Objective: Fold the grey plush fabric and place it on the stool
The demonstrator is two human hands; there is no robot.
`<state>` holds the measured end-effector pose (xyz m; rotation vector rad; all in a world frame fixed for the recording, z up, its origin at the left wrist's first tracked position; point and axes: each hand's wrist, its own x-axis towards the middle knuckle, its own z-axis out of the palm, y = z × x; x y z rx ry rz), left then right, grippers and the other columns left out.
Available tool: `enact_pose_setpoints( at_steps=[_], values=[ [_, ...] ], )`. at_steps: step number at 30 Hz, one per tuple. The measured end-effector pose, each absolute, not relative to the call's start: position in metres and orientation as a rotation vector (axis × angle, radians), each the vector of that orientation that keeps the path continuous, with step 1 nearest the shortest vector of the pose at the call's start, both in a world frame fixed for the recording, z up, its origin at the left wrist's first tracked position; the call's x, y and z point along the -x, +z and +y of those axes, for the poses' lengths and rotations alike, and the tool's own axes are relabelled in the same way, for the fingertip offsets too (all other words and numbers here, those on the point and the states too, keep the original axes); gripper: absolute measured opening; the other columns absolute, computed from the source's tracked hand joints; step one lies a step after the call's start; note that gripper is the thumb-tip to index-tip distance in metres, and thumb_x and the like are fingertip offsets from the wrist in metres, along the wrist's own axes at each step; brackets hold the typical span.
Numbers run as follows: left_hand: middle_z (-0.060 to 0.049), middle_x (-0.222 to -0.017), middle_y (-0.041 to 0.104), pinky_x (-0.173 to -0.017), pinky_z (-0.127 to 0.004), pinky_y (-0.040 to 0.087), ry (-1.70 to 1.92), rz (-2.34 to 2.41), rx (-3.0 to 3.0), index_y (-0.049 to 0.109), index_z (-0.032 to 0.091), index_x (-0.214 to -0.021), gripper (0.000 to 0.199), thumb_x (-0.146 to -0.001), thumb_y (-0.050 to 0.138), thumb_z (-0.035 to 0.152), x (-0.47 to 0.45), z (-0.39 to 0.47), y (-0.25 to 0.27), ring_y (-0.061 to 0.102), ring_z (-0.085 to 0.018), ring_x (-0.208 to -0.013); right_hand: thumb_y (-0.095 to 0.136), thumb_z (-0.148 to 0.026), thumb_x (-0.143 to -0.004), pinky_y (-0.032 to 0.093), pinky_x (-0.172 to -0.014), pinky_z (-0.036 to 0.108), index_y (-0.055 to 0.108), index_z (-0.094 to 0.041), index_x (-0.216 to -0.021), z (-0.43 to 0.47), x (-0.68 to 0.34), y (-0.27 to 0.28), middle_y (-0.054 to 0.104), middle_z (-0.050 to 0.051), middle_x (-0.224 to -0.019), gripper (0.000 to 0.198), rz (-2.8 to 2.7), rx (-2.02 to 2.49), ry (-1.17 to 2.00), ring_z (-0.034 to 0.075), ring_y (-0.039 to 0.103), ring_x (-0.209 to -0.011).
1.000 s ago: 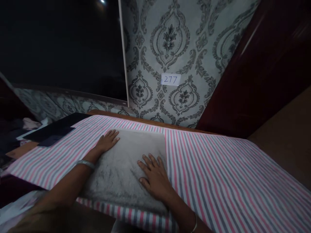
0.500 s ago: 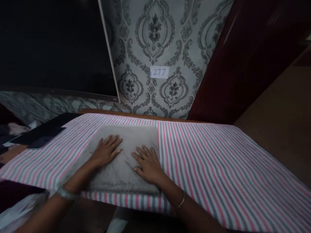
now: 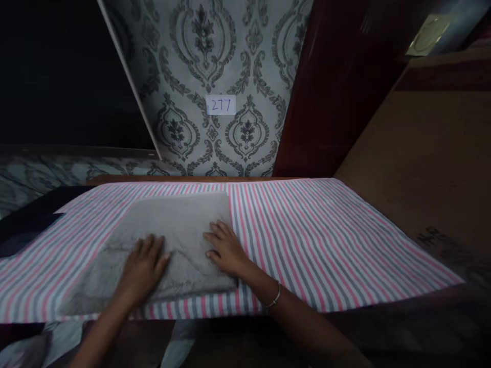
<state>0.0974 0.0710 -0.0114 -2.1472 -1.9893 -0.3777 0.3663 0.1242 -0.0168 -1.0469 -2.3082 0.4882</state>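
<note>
A folded grey towel [image 3: 180,225] lies flat on a pink, grey and white striped cloth [image 3: 314,240] that covers a table. My left hand [image 3: 143,266] rests palm down on the towel's near left part, fingers spread. On the towel's right edge, my right hand [image 3: 224,248] lies flat with its fingers apart and a thin bangle at the wrist. Neither hand grips anything.
Behind the table is a wall with grey damask wallpaper and a small white label reading 277 [image 3: 221,105]. A dark screen [image 3: 57,76] fills the upper left. Dark flat items [image 3: 26,225] lie at the table's left end. A dark red panel [image 3: 337,76] and brown floor are at right.
My left hand has slid back from the towel's far left corner toward me. The right hand stayed near the right edge. The view has swung to the right.
</note>
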Motion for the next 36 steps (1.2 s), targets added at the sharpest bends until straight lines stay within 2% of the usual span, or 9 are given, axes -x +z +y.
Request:
enact_pose_setpoints(
  at_steps=[4, 7, 16, 19, 22, 26, 29, 32, 36],
  values=[
    [-0.005, -0.154, 0.042, -0.114, -0.053, 0.031, -0.402, -1.475, 2.522, 0.038, 0.032, -0.149, 0.060, -0.092, 0.044, 0.050, -0.163, 0.028, -0.025, 0.034, -0.029, -0.143, 0.060, -0.017, -0.078, 0.027, -0.118, 0.048, 0.050, -0.018, -0.141, 0.114, -0.391, -0.034, 0.039, 0.014, -0.154, 0.063, -1.886, 1.158, 0.632, 0.027, 0.033, -0.143],
    [-0.007, -0.156, 0.039, -0.115, -0.052, 0.028, -0.430, -1.324, 2.507, 0.029, 0.029, -0.153, 0.074, -0.087, 0.055, 0.051, -0.195, 0.009, -0.029, 0.035, -0.030, -0.143, 0.056, -0.017, -0.077, 0.034, -0.114, 0.046, 0.048, -0.022, -0.142, 0.095, -0.401, -0.043, 0.047, 0.011, -0.148, 0.065, -1.659, 1.115, 0.852, 0.025, 0.042, -0.136],
    [-0.012, -0.141, 0.056, -0.102, -0.048, 0.043, -0.619, -1.530, 2.388, 0.041, 0.024, -0.147, 0.076, -0.079, 0.064, 0.049, -0.219, 0.018, -0.036, 0.051, -0.033, -0.128, 0.069, -0.023, -0.064, 0.049, -0.090, 0.039, 0.039, -0.030, -0.143, 0.055, -0.395, -0.006, 0.056, 0.007, -0.136, 0.085, -0.885, 0.934, 1.664, 0.023, 0.060, -0.110],
    [-0.013, -0.133, 0.061, -0.098, -0.047, 0.048, -0.756, -1.592, 2.342, 0.041, 0.019, -0.145, 0.072, -0.078, 0.064, 0.035, -0.226, 0.022, -0.032, 0.056, -0.031, -0.120, 0.072, -0.027, -0.063, 0.051, -0.082, 0.037, 0.037, -0.027, -0.143, 0.059, -0.395, 0.013, 0.068, 0.004, -0.110, 0.087, -0.698, 0.815, 1.932, 0.021, 0.065, -0.095],
    [-0.012, -0.124, 0.066, -0.092, -0.041, 0.053, -0.905, -1.577, 2.330, 0.047, 0.016, -0.139, 0.066, -0.074, 0.053, 0.012, -0.221, 0.028, -0.028, 0.062, -0.026, -0.112, 0.073, -0.025, -0.061, 0.051, -0.078, 0.036, 0.037, -0.027, -0.141, 0.067, -0.395, 0.017, 0.068, 0.000, -0.095, 0.088, -0.681, 0.751, 1.985, 0.019, 0.065, -0.084],
    [-0.006, -0.111, 0.073, -0.086, -0.033, 0.057, -1.065, -1.504, 2.356, 0.059, 0.019, -0.124, 0.058, -0.070, 0.042, 0.007, -0.205, 0.038, -0.014, 0.068, -0.020, -0.101, 0.071, -0.023, -0.062, 0.053, -0.072, 0.035, 0.043, -0.027, -0.135, 0.090, -0.402, 0.000, 0.067, -0.001, -0.090, 0.078, -0.911, 0.820, 1.874, 0.017, 0.065, -0.076],
    [-0.005, -0.103, 0.075, -0.081, -0.030, 0.058, -1.119, -1.514, 2.360, 0.064, 0.021, -0.118, 0.051, -0.073, 0.040, 0.013, -0.199, 0.035, 0.009, 0.071, -0.020, -0.093, 0.062, -0.022, -0.069, 0.054, -0.070, 0.035, 0.044, -0.026, -0.137, 0.117, -0.413, -0.014, 0.067, 0.008, -0.110, 0.070, -1.219, 1.006, 1.504, 0.019, 0.065, -0.083],
    [-0.003, -0.103, 0.075, -0.076, -0.028, 0.059, -1.133, -1.467, 2.354, 0.063, 0.024, -0.120, 0.049, -0.076, 0.043, 0.017, -0.198, 0.021, 0.036, 0.072, -0.020, -0.090, 0.058, -0.018, -0.073, 0.052, -0.089, 0.045, 0.039, -0.024, -0.145, 0.142, -0.421, -0.018, 0.053, 0.014, -0.139, 0.075, -1.565, 1.179, 0.973, 0.026, 0.058, -0.113],
    [0.001, -0.109, 0.075, -0.077, -0.028, 0.060, -1.120, -1.332, 2.420, 0.055, 0.032, -0.131, 0.057, -0.076, 0.047, 0.019, -0.201, -0.003, 0.052, 0.072, -0.019, -0.092, 0.054, -0.012, -0.079, 0.034, -0.112, 0.050, 0.034, -0.023, -0.151, 0.164, -0.422, -0.018, 0.032, 0.013, -0.157, 0.076, -1.914, 1.288, 0.476, 0.028, 0.029, -0.143]
  ],
)
